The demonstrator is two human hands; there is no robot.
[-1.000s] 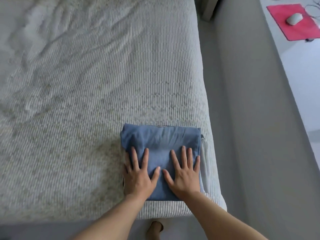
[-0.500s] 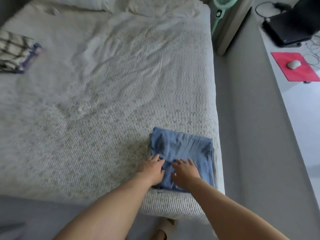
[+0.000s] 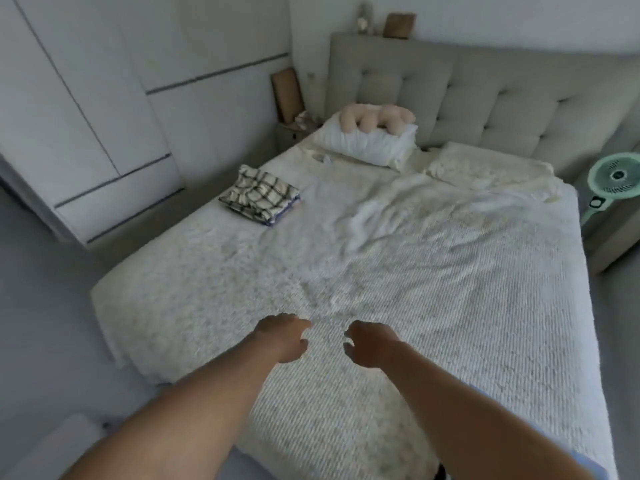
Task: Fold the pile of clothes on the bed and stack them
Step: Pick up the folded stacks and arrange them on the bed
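Folded checked cloth in cream and dark lines (image 3: 258,194) lies on top of a small stack near the far left edge of the bed, well apart from both hands and up-left of them; a blue-violet layer shows under its near edge. Its long axis seems to run on a slant, from the bed's left edge toward the middle, though the blur makes this hard to fix. Both hands hover over the white ribbed bedspread (image 3: 450,323), near its foot, holding nothing. The left hand (image 3: 282,337) and the right hand (image 3: 369,344) sit just beside each other, fingers loosely curled and slightly spread. Between the hands and the stack lies only bare, rumpled bedspread. Farther off, a white pillow (image 3: 367,142) carries a pale pink plush toy (image 3: 375,117) against the grey tufted headboard (image 3: 485,95). Off to the right of the hands, beside the bed, stands a mint-green fan (image 3: 614,180). White wardrobe doors (image 3: 86,98) fill the left.
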